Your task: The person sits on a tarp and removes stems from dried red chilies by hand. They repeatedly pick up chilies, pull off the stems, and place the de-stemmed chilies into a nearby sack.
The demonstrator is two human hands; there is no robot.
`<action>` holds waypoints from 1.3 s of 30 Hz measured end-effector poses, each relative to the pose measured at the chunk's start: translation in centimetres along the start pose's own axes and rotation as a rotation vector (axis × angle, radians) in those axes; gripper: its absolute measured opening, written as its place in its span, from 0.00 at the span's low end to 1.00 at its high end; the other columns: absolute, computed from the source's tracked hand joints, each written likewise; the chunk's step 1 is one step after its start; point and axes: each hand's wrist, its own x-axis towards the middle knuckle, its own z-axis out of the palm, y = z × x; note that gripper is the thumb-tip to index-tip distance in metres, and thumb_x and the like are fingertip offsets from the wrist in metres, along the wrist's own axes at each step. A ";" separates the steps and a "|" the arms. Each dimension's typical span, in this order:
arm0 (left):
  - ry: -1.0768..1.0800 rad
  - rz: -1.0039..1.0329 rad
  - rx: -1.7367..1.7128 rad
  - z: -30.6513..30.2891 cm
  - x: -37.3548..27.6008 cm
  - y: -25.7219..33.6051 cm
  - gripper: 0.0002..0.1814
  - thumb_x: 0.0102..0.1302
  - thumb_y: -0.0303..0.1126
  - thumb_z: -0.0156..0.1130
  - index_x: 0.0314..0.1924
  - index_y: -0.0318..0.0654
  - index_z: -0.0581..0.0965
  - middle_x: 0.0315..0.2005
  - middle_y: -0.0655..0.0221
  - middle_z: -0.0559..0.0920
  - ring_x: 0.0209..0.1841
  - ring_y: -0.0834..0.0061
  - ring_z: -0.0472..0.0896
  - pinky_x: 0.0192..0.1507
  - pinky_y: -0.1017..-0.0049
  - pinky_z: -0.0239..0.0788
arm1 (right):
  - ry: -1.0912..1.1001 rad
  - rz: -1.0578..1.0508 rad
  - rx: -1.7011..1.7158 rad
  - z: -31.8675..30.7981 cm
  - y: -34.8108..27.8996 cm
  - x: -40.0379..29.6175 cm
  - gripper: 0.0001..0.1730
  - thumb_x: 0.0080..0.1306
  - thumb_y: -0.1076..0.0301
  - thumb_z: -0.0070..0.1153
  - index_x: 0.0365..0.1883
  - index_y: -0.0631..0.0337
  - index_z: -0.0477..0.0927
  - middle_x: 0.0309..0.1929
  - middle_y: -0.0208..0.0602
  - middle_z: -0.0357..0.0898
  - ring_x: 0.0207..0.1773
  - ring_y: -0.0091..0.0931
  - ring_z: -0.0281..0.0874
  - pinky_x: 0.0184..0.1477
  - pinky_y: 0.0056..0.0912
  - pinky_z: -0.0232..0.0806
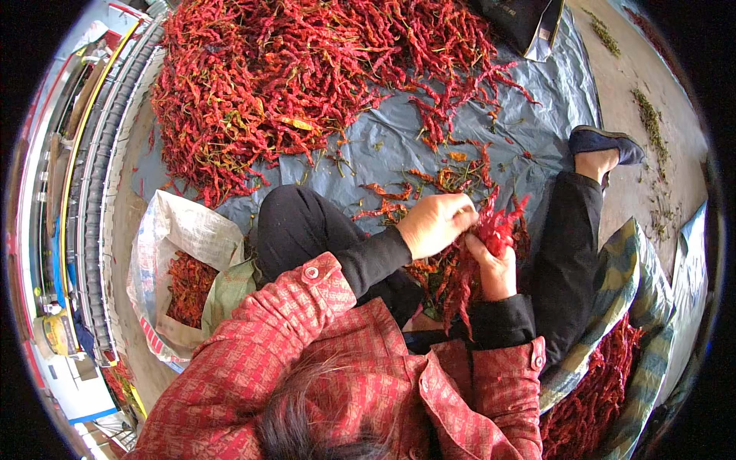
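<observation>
My right hand grips a bunch of dried red chili peppers, which stick out above the fingers. Longer chilies hang down beside the wrist. Close against the bunch, my left hand has its thumb and fingers drawn together; motion blurs it, and anything pinched there is hidden. Under both hands, between my legs, lies a loose heap of orange-red chilies and stems. Farther forward, a large pile of dried red chilies covers much of a blue-grey plastic sheet.
On the left stands an open white woven sack with chili bits inside. An open checked sack at the right holds red chilies. A dark bag sits at the top. Green scraps lie on the concrete floor. Stacked goods line the left.
</observation>
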 end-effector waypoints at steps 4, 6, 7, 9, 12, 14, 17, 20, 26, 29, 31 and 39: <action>0.115 -0.052 -0.070 0.6 0.2 1.6 0.11 0.62 0.35 0.52 0.30 0.33 0.72 0.22 0.62 0.76 0.25 0.71 0.75 0.30 0.76 0.65 | 0.101 -0.008 0.206 0.0 0.7 0.1 0.09 0.57 0.74 0.54 0.37 0.63 0.75 0.31 0.23 0.74 0.33 0.15 0.68 0.38 0.19 0.62; 0.169 0.147 -0.108 0.1 0.8 4.0 0.12 0.61 0.36 0.52 0.30 0.33 0.72 0.22 0.59 0.76 0.26 0.65 0.76 0.29 0.72 0.65 | 0.174 -0.054 0.114 -1.7 2.8 0.7 0.08 0.57 0.75 0.53 0.36 0.63 0.75 0.30 0.22 0.75 0.33 0.15 0.68 0.39 0.19 0.62; 0.182 0.165 -0.074 -0.7 1.4 3.9 0.12 0.61 0.37 0.52 0.31 0.33 0.72 0.23 0.58 0.76 0.27 0.62 0.76 0.29 0.70 0.65 | 0.119 -0.059 0.099 -1.1 2.0 0.8 0.07 0.57 0.75 0.54 0.35 0.62 0.76 0.30 0.23 0.75 0.33 0.15 0.68 0.38 0.20 0.62; -0.160 0.002 0.295 -2.3 3.3 -2.1 0.14 0.58 0.38 0.53 0.34 0.33 0.72 0.29 0.55 0.77 0.34 0.56 0.76 0.33 0.66 0.66 | 0.048 0.001 0.229 0.1 0.9 0.6 0.06 0.56 0.74 0.54 0.33 0.62 0.76 0.30 0.26 0.75 0.32 0.18 0.70 0.39 0.21 0.62; -0.278 -0.272 0.691 -3.0 5.1 -8.5 0.20 0.55 0.44 0.53 0.35 0.31 0.72 0.32 0.51 0.76 0.39 0.55 0.75 0.38 0.61 0.66 | 0.100 0.023 0.278 -0.2 -0.4 0.9 0.07 0.56 0.73 0.53 0.33 0.63 0.76 0.30 0.30 0.76 0.33 0.21 0.72 0.40 0.23 0.63; -0.114 -0.435 0.642 -3.5 9.0 -8.5 0.24 0.56 0.51 0.51 0.27 0.32 0.76 0.29 0.50 0.78 0.35 0.53 0.77 0.36 0.60 0.66 | 0.117 0.051 0.226 -0.2 0.4 1.1 0.07 0.56 0.74 0.52 0.34 0.64 0.76 0.31 0.30 0.77 0.35 0.22 0.72 0.41 0.24 0.63; 0.000 -0.582 0.664 -1.8 12.4 -10.1 0.26 0.56 0.54 0.51 0.29 0.33 0.77 0.32 0.49 0.78 0.37 0.54 0.77 0.38 0.61 0.67 | 0.099 0.100 0.295 0.2 0.3 1.3 0.11 0.57 0.73 0.53 0.39 0.65 0.74 0.35 0.28 0.75 0.38 0.20 0.71 0.45 0.23 0.62; 0.054 -0.646 0.681 -1.0 12.6 -12.4 0.23 0.52 0.48 0.55 0.36 0.33 0.75 0.36 0.51 0.78 0.42 0.54 0.76 0.44 0.62 0.66 | 0.069 0.103 0.169 0.1 0.3 1.4 0.09 0.57 0.71 0.55 0.36 0.63 0.75 0.33 0.25 0.75 0.36 0.18 0.70 0.43 0.21 0.62; -0.012 -0.600 0.574 -5.5 8.1 -13.7 0.19 0.53 0.38 0.52 0.43 0.35 0.70 0.29 0.58 0.79 0.34 0.63 0.78 0.37 0.65 0.67 | 0.241 0.077 0.180 -0.1 0.6 1.6 0.09 0.56 0.67 0.58 0.32 0.60 0.75 0.29 0.22 0.73 0.32 0.17 0.67 0.38 0.21 0.60; 0.029 -0.579 0.374 -6.6 6.5 -13.5 0.18 0.54 0.35 0.51 0.45 0.35 0.70 0.21 0.63 0.79 0.23 0.70 0.78 0.31 0.70 0.68 | 0.238 0.106 0.186 -0.5 1.2 1.5 0.10 0.56 0.66 0.59 0.33 0.60 0.75 0.30 0.23 0.73 0.33 0.17 0.67 0.39 0.21 0.60; 0.011 -0.515 0.625 -7.5 5.3 -15.1 0.19 0.54 0.35 0.51 0.45 0.33 0.70 0.21 0.62 0.79 0.23 0.72 0.78 0.30 0.70 0.68 | 0.199 0.071 0.162 -0.4 1.7 1.8 0.09 0.56 0.66 0.58 0.33 0.60 0.75 0.30 0.22 0.73 0.33 0.17 0.67 0.39 0.21 0.60; 0.136 -0.581 0.086 -9.2 3.2 -12.9 0.10 0.62 0.34 0.49 0.32 0.33 0.72 0.23 0.68 0.77 0.20 0.81 0.74 0.22 0.79 0.65 | 0.207 0.131 0.203 -0.5 1.2 1.2 0.12 0.54 0.67 0.58 0.36 0.62 0.77 0.31 0.24 0.74 0.33 0.18 0.69 0.39 0.21 0.61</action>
